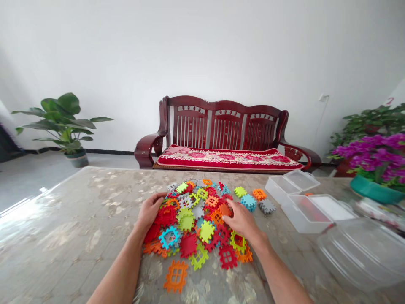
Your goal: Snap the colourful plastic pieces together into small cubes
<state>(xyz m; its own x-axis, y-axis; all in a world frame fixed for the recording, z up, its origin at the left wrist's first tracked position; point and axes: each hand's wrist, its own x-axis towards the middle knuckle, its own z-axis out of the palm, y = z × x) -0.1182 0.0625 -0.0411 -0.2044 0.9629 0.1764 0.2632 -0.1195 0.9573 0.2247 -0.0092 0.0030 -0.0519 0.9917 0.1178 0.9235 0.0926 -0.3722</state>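
A heap of flat, toothed plastic tiles (202, 219) in red, orange, green, blue and grey lies on the marbled table (79, 219). My left hand (150, 211) rests on the heap's left edge, fingers spread over red and orange tiles. My right hand (242, 219) lies on the right side of the heap, its fingertips touching an orange tile (224, 209). Neither hand has lifted a tile. One orange tile (176, 276) lies apart near the front.
Two clear plastic boxes (291, 185) (311, 213) stand right of the heap, a large clear lid (363, 253) nearer the edge. A teal pot of purple flowers (376, 169) is at far right. Behind the table stand a wooden bench (221, 135) and a potted plant (66, 126).
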